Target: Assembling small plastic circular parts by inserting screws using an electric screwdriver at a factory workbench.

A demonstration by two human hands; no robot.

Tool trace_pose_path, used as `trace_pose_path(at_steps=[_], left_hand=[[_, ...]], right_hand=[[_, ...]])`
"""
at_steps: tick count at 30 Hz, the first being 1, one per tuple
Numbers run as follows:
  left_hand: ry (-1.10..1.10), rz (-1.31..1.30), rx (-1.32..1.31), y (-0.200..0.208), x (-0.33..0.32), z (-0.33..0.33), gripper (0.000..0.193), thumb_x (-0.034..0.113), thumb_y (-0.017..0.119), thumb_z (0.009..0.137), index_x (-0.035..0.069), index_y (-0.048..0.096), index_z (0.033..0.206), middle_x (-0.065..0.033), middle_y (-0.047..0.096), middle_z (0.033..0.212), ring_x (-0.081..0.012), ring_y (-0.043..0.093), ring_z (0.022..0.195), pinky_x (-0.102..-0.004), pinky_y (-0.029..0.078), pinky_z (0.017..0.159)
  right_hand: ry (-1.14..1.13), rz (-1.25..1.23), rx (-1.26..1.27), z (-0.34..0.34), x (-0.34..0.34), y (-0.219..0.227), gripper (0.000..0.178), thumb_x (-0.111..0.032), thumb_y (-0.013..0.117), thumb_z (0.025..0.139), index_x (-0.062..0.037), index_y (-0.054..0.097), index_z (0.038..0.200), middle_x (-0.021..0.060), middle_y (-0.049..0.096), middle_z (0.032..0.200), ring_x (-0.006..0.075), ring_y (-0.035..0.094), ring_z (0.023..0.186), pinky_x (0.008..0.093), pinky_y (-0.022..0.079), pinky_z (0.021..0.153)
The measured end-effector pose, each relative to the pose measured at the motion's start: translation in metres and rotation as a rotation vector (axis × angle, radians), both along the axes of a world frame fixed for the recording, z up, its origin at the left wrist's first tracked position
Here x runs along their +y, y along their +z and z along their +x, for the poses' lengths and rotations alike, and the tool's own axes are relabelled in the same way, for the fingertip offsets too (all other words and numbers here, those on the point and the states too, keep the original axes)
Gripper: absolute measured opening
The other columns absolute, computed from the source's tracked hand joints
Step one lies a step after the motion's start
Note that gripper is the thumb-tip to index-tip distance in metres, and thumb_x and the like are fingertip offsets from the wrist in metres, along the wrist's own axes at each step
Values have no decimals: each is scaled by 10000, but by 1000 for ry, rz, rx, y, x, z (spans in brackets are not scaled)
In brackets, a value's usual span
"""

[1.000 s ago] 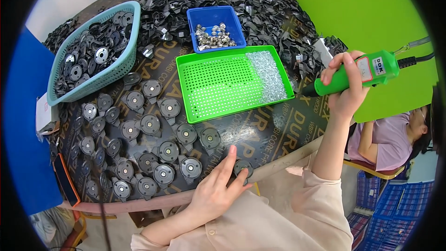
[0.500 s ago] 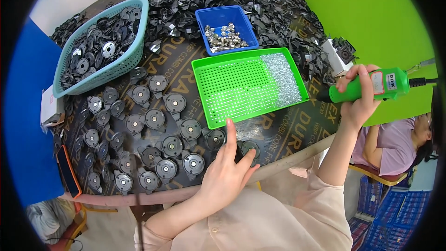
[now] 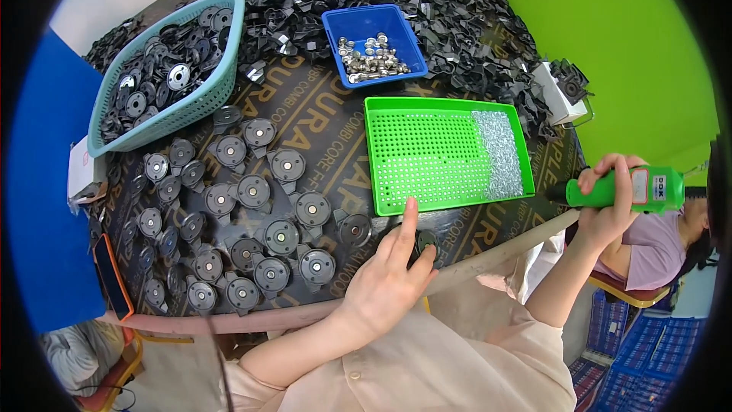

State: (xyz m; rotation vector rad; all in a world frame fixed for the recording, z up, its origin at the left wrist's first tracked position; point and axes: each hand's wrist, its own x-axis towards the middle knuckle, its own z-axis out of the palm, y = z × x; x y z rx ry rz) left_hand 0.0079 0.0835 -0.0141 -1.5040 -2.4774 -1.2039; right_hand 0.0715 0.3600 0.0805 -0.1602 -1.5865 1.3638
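Head view: holds, with the fingers of the right hand (image 3: 610, 202) wrapped around it, a green power screwdriver (image 3: 662, 191), right of the green tray (image 3: 371, 156), dark nose turned toward it. Reaches with the left hand (image 3: 387, 290), partly open, to the tray's near side, index finger stretched to the near rim, thumb at a dark round part (image 3: 427, 239) just in front; cannot tell if pinched or merely touched. Includes, left of the tray, many similar parts (image 3: 313, 208) and a teal basket (image 3: 239, 38); behind it, a blue bin (image 3: 366, 21); inside, at the right end, small silvery pieces (image 3: 499, 156).
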Motion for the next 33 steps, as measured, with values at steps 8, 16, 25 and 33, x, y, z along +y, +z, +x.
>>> trace_pose_path(at_steps=[8,16,25,33], left_hand=[[-124,25,15,8,-3,16,306,190,740,785,15,665,1025,-294,439,1367,-322,583,1056,-342,536,840],[-222,123,-46,-4,5,21,356,177,806,732,28,676,1028,-309,451,1356,-372,607,1046,-376,539,837],[-297,145,-102,10,-9,25,371,174,814,716,47,678,1036,-270,465,1369,-363,604,1050,-379,532,847],[-32,71,23,-4,-43,26,418,133,843,676,47,672,1048,-189,569,1185,-381,599,1080,-409,529,860]], right_hand=[[-27,104,-29,24,-6,11,120,-61,506,925,-10,452,1019,162,545,794,183,479,458,302,410,454],[-61,85,-34,27,-7,15,128,-81,502,921,-13,451,1016,167,541,805,182,464,442,303,399,444],[365,-17,156,9,-62,24,175,-126,464,906,17,407,988,214,551,781,204,489,412,330,456,397],[601,39,30,-17,-90,6,186,-138,411,933,-3,357,1050,205,524,838,197,513,410,320,450,399]])
